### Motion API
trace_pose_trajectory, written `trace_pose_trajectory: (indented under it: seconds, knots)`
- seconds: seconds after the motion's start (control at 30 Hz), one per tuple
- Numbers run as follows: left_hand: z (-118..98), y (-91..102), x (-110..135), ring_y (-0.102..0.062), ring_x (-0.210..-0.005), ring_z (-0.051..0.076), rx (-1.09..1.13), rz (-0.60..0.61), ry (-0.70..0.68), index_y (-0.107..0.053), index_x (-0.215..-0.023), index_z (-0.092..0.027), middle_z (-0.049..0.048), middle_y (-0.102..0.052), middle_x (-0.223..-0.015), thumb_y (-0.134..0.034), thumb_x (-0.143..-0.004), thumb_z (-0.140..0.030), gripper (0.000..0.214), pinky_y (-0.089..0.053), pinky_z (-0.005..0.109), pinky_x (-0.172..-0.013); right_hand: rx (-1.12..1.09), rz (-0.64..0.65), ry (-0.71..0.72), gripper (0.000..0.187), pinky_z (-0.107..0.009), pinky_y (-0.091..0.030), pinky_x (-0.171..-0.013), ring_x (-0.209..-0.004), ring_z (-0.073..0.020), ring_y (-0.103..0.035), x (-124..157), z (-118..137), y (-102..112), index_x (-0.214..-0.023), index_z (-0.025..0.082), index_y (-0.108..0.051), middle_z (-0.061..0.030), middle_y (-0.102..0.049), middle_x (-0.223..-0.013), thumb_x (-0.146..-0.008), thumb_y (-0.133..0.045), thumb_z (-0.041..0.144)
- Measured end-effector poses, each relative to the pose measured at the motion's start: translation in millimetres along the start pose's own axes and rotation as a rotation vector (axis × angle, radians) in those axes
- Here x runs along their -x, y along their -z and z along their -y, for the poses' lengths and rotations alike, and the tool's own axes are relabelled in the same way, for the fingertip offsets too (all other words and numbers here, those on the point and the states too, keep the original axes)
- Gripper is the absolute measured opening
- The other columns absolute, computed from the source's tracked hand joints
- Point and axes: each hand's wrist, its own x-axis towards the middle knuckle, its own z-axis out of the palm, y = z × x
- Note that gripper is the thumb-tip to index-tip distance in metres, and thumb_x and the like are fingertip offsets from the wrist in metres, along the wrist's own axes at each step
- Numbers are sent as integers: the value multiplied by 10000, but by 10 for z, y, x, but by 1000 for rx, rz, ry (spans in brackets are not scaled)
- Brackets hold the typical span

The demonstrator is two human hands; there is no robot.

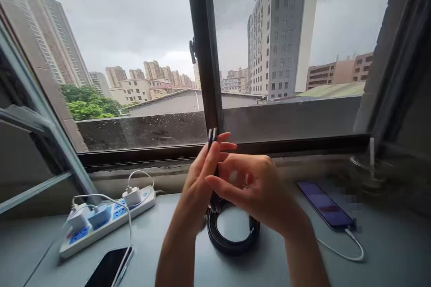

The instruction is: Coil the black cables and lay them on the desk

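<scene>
At a grey counter (387, 251) under a window, the left hand (198, 179) has its fingers closed around the upright free end of a black cable (232, 240), whose coil rests on the counter just below both hands. The right hand (259, 193) hovers beside it, fingers loosely curled and empty (thumb near the strand). Winding seems underway; the next wrap likely calls for guiding the loose end down around the coil.

- Coiled black cable (232, 240): smooth, slightly glossy, probably rubber or plastic sheath.
- Power strip (104, 222): glossy white plastic with blue sockets.
- Two phones (325, 204): shiny glass faces.
- Grey sill (387, 251): matt, smooth.
- Window frame (205, 49): dark, matt metal.
</scene>
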Motion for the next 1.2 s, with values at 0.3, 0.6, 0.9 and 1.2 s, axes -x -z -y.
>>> trace_pose_trajectory:
  seconds: [0.3, 0.6, 0.9, 1.2]
  knots:
    - [-14, -11, 7, -610, -996, 199, -10, 151, -91, -595, -1178, -304, 6, -650, -1071, -538, -829, -490, 400, -486, 294, -877, 21, -112, -44, 210, -194, -381, -530, -591, -73, -571, 30, 82, 101, -820, 215, -623, 73, -642, -772, -859, -584, 418]
    - [-114, -123, 107, -618, -933, 200, -72, 147, -90, -628, -1150, -288, 23, -675, -955, -564, -809, -483, 398, -503, 277, -802, 21, -31, -64, 196, -201, -417, -530, -540, -84, -559, 175, 167, 384, -930, 234, -643, 45, -654, -767, -795, -670, 374]
    - [-237, -226, 272, -620, -861, 173, 12, 199, -114, -610, -1184, -257, 29, -652, -1007, -602, -794, -441, 431, -503, 265, -777, 27, -40, -23, 94, -195, -376, -525, -535, -57, -531, 271, 344, 374, -835, 211, -667, 73, -644, -817, -777, -678, 284]
    - [-196, 112, 123, -558, -590, 94, -181, 142, -89, -694, -800, -170, -6, -634, -682, -682, -729, -359, 202, -426, 171, -525, -270, 112, -132, 302, -203, -383, -560, -600, -87, -511, 119, 123, 69, -663, 155, -588, 43, -577, -633, -675, -766, 398]
